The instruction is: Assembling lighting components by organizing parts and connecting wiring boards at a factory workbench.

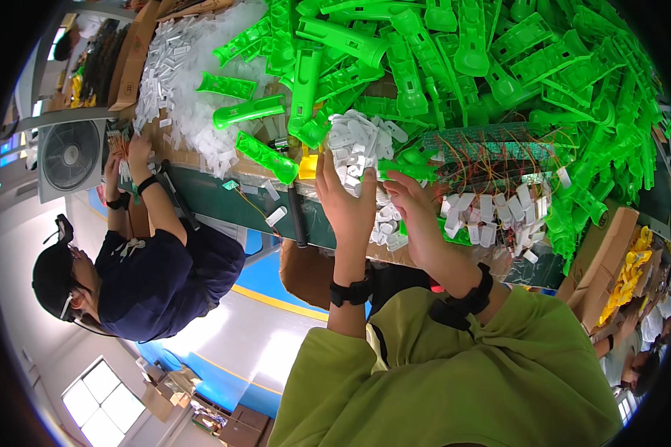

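My left hand (346, 208) is raised over the near edge of the workbench, fingers stretched up and thumb apart. It is in front of a heap of small white plastic parts (355, 139) and beside a yellow plastic piece (308, 165). My right hand (416, 216) is just to the right, its fingers loosely bent and apart. I make out nothing held in either hand. Right of it lie circuit boards (492, 149) with red and yellow wires, and white wired modules (492, 211). A black-handled tool (297, 216) lies left of my left hand.
Green plastic shells (455, 59) are piled across the back and right. Clear plastic bags (209, 67) and more white parts lie back left. A co-worker (156, 261) works at the left near a fan (70, 155). A cardboard box (306, 272) stands below the bench edge.
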A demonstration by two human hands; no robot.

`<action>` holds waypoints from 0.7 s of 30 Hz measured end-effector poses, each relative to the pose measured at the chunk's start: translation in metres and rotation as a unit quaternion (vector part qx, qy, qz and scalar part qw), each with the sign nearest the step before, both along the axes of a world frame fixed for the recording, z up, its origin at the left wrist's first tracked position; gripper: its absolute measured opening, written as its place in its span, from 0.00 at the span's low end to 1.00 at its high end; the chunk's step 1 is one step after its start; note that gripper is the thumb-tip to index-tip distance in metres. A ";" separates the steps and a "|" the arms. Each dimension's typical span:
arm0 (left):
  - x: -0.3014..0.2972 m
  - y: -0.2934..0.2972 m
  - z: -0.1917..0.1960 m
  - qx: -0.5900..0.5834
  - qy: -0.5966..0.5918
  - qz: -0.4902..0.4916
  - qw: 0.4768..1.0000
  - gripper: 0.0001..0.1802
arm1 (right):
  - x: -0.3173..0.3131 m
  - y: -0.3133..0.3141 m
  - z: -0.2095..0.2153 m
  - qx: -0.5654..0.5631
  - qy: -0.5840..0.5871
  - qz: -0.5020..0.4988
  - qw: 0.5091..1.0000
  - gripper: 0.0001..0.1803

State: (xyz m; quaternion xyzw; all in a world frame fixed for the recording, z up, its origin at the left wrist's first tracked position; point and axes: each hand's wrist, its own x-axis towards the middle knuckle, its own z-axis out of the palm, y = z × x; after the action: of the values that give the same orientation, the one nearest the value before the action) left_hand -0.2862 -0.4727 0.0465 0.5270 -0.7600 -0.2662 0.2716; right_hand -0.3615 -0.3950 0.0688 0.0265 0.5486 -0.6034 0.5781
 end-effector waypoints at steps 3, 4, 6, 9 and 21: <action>0.020 0.003 -0.003 0.002 0.056 0.042 0.998 0.29 | 0.004 0.006 -0.004 -0.025 0.032 -0.034 0.999 0.12; 0.029 0.005 -0.002 0.014 0.080 0.066 0.994 0.24 | 0.006 0.010 -0.009 -0.060 -0.013 0.016 0.998 0.11; 0.060 0.011 -0.020 0.026 0.162 0.136 0.977 0.16 | 0.025 0.009 -0.004 -0.060 -0.057 0.102 0.991 0.10; 0.107 0.026 -0.036 0.142 0.258 0.211 0.932 0.12 | 0.068 0.024 -0.024 -0.102 -0.177 0.325 0.923 0.12; 0.161 0.061 -0.112 -0.033 0.266 0.192 0.944 0.12 | 0.166 0.032 -0.182 -0.013 -0.114 0.408 0.906 0.11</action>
State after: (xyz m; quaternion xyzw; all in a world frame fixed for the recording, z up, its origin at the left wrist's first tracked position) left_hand -0.1248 -0.4116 -0.0658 0.5634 -0.5528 -0.3149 0.5271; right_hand -0.1953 -0.3627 -0.1129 -0.1390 0.4337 -0.3147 0.8328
